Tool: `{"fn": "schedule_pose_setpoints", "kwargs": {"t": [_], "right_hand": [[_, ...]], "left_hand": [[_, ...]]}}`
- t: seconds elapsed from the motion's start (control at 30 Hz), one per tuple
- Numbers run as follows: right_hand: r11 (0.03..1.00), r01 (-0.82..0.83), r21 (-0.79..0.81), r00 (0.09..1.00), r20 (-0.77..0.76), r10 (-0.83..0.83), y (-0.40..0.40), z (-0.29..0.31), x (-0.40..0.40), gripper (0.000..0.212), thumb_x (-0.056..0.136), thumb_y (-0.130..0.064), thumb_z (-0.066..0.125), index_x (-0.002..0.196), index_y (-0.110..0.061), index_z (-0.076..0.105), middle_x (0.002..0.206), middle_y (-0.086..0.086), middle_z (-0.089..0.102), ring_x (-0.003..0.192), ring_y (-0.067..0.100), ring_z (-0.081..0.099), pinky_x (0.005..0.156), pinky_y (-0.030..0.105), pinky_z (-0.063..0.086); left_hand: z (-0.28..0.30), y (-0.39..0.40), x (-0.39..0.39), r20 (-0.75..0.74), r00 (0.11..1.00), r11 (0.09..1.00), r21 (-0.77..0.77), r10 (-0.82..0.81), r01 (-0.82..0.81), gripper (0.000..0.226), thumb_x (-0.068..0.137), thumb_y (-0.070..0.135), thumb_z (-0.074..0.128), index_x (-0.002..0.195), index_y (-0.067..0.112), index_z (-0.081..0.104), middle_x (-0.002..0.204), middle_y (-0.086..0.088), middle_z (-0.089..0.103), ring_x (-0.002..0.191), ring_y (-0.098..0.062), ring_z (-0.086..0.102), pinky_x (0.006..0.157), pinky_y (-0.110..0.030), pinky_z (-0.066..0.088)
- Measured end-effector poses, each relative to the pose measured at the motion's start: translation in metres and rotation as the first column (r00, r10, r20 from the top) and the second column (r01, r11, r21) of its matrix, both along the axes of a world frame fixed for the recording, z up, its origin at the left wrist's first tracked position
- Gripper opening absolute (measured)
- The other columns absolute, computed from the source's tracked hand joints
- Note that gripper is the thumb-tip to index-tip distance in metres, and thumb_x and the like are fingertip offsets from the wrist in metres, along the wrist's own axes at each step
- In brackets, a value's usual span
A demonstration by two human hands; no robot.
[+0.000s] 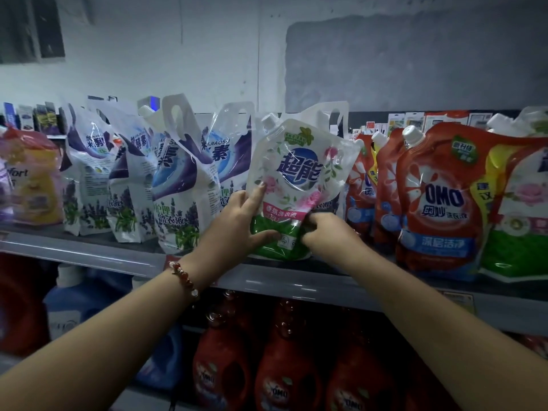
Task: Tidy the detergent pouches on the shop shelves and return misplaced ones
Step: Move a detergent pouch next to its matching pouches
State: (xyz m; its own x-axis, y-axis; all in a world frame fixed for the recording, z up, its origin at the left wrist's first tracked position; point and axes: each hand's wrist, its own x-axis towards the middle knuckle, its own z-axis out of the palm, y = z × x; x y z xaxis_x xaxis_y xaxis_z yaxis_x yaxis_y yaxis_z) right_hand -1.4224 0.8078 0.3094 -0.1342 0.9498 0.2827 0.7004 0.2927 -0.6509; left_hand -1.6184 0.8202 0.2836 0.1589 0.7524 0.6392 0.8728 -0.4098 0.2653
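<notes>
A white-and-green detergent pouch (pixel 299 173) with pink roses and a blue logo stands on the top shelf (pixel 89 253), between the purple lavender pouches (pixel 178 185) and the red OMO pouches (pixel 436 200). My left hand (pixel 237 221) holds its lower left side, fingers up along the edge and thumb across the green bottom. My right hand (pixel 326 232) grips its lower right corner with curled fingers. The pouch's base sits at the shelf's front edge.
Another white-and-green rose pouch (pixel 522 209) stands at the far right behind the OMO pouches. A yellow and pink softener pack (pixel 32 182) sits at the far left. Red OMO bottles (pixel 284 357) and blue bottles (pixel 77 307) fill the shelf below.
</notes>
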Motion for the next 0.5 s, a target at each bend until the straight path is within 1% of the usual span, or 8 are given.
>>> {"fn": "schedule_pose_setpoints", "kwargs": {"t": [0.03,0.1,0.17,0.2,0.27,0.37,0.43,0.5], "right_hand": [[1.000,-0.017,-0.005,0.999,0.041,0.018,-0.005,0.000,0.002,0.027,0.086,-0.014,0.058,0.111,-0.022,0.065,0.103,0.001,0.069,0.089,0.020,0.064,0.080,0.036,0.057],[0.999,-0.046,0.010,0.994,0.095,0.045,-0.016,0.001,0.005,0.032,0.089,-0.020,0.061,0.122,-0.023,0.062,0.112,0.000,0.068,0.093,0.017,0.062,0.083,0.033,0.055],[0.998,-0.059,0.036,0.988,0.143,0.053,-0.026,0.002,0.007,0.044,0.092,-0.025,0.061,0.135,-0.022,0.054,0.124,0.000,0.063,0.102,0.018,0.059,0.088,0.031,0.052],[0.997,-0.060,0.056,0.984,0.170,0.050,-0.031,0.003,0.008,0.048,0.092,-0.026,0.061,0.139,-0.022,0.051,0.130,0.001,0.061,0.109,0.019,0.058,0.092,0.032,0.051],[0.993,-0.067,0.095,0.974,0.224,0.044,-0.042,0.005,0.009,0.049,0.092,-0.028,0.061,0.139,-0.024,0.050,0.132,0.000,0.060,0.117,0.020,0.057,0.097,0.034,0.050],[0.988,-0.062,0.142,0.950,0.312,0.015,-0.057,0.007,0.013,0.050,0.091,-0.029,0.061,0.139,-0.023,0.049,0.134,-0.001,0.058,0.120,0.019,0.055,0.099,0.035,0.048],[0.985,-0.048,0.167,0.926,0.377,-0.019,-0.067,0.007,0.018,0.057,0.092,-0.032,0.060,0.145,-0.021,0.042,0.144,-0.001,0.050,0.129,0.018,0.048,0.106,0.036,0.043],[0.985,-0.028,0.171,0.896,0.442,-0.051,-0.077,0.008,0.023,0.066,0.094,-0.035,0.059,0.152,-0.021,0.030,0.155,-0.001,0.036,0.140,0.017,0.036,0.113,0.034,0.034]], "left_hand": [[-0.001,-0.003,0.001,-0.026,0.999,0.999,0.014,0.031,-0.031,0.102,0.080,0.064,0.064,0.159,0.034,0.007,0.149,-0.007,0.034,0.125,-0.022,0.048,0.101,-0.042,0.050],[-0.005,-0.008,0.003,-0.085,0.991,0.994,0.038,0.107,-0.104,0.095,0.084,0.068,0.058,0.159,0.032,0.011,0.158,-0.012,0.024,0.139,-0.029,0.038,0.110,-0.046,0.042],[-0.009,-0.016,0.003,-0.139,0.976,0.986,0.062,0.164,-0.157,0.088,0.088,0.070,0.049,0.158,0.028,0.017,0.163,-0.016,0.016,0.147,-0.032,0.026,0.115,-0.048,0.031],[-0.011,-0.020,0.004,-0.173,0.969,0.983,0.082,0.177,-0.165,0.085,0.090,0.071,0.044,0.158,0.026,0.020,0.163,-0.017,0.016,0.148,-0.033,0.022,0.117,-0.048,0.027],[-0.014,-0.029,0.006,-0.254,0.950,0.981,0.119,0.182,-0.156,0.084,0.088,0.073,0.033,0.157,0.025,0.025,0.162,-0.019,0.017,0.149,-0.033,0.020,0.119,-0.046,0.021],[-0.013,-0.043,0.011,-0.333,0.931,0.988,0.097,0.147,-0.121,0.086,0.084,0.073,0.021,0.156,0.027,0.024,0.163,-0.018,0.019,0.149,-0.034,0.020,0.118,-0.044,0.017],[-0.010,-0.051,0.014,-0.369,0.922,0.993,0.070,0.114,-0.095,0.087,0.083,0.074,0.015,0.157,0.030,0.020,0.164,-0.016,0.016,0.151,-0.033,0.015,0.120,-0.046,0.015],[-0.007,-0.058,0.017,-0.408,0.909,0.996,0.049,0.086,-0.073,0.089,0.080,0.075,0.009,0.158,0.031,0.014,0.165,-0.013,0.009,0.152,-0.032,0.009,0.121,-0.046,0.010]]}}
